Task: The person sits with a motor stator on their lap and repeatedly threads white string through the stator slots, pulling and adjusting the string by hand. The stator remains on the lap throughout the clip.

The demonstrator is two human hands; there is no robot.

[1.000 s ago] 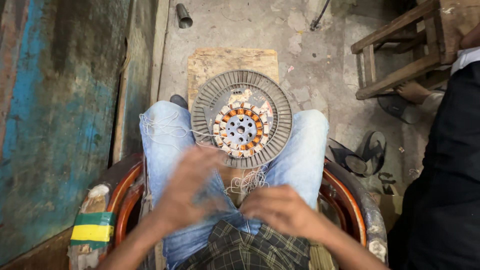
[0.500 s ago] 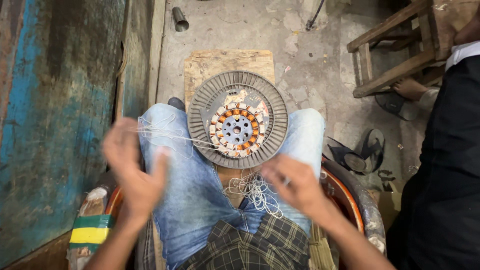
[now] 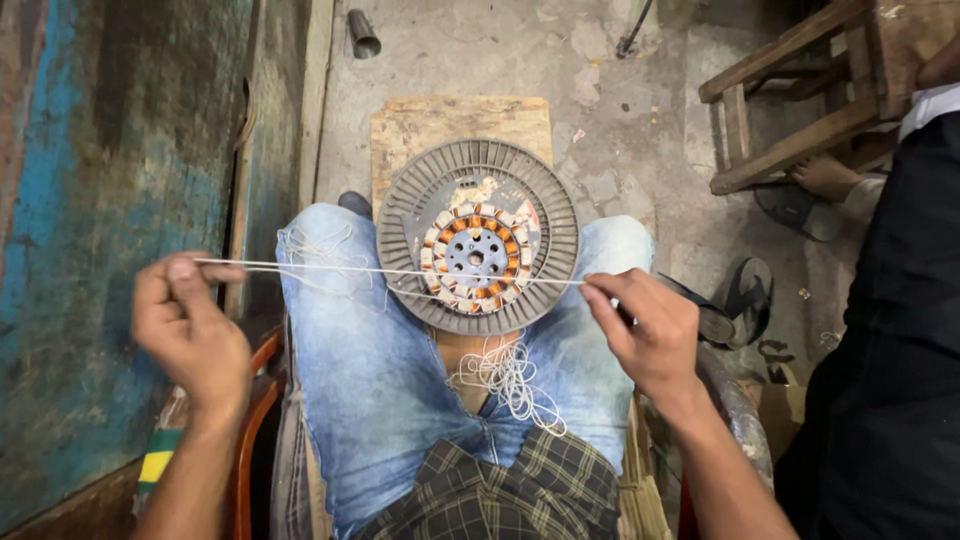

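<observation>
Presently the left hand [image 3: 190, 335] pinches one end of a white string [image 3: 400, 271] between thumb and curled fingers, out past the left knee, while the right hand [image 3: 645, 330] grips the other end in a closed pinch just beside the right knee. Between them the string runs taut and nearly level, crossing the lower half of the round grey motor stator [image 3: 478, 236], which rests tilted on the person's jeans-clad knees with its copper windings [image 3: 476, 250] facing up. A loose tangle of spare string [image 3: 510, 375] lies on the lap below. To do this well, I judge both pinches should stay firm and the pull even, so the line stays straight over the windings and does not snag the slack. A wooden board [image 3: 455, 125] lies beneath, and a wooden stool [image 3: 800, 95] stands well apart.
</observation>
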